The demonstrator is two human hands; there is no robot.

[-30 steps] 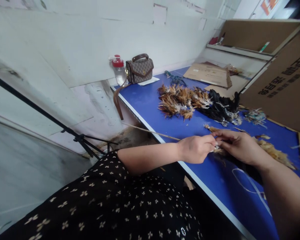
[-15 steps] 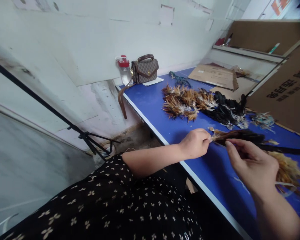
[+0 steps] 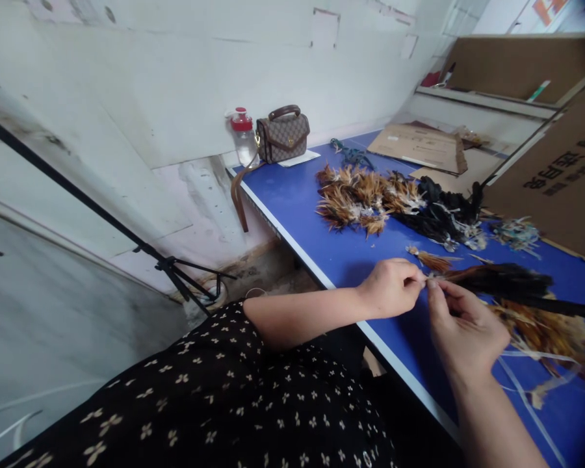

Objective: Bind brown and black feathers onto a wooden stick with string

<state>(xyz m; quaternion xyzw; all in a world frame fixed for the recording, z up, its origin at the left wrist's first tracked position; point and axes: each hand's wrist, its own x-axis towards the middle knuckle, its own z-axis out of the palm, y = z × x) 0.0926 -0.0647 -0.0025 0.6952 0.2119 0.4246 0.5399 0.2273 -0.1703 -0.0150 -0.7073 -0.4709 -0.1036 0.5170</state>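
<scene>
My left hand is closed in a pinch at the pale quill end of a dark feather bunch. Thumb and forefinger of my right hand meet at that same end, touching the left fingertips. The dark feathers fan out to the right, above the table, with a long black strip trailing past them. Just behind my fingers lies a small tied brown feather bunch. A loose tan and brown feather pile is beside my right hand, and a thin white strip curls below it.
On the blue table, brown feather bunches and black feather bunches lie in rows. Behind them are a handbag, a red-capped bottle and flat cardboard. A cardboard box borders the right side. A black tripod stands left.
My hands were together, then the right moved away along the dark feathers and came back to the quill end. The feather bunch now points further right, and more of the tan pile shows.
</scene>
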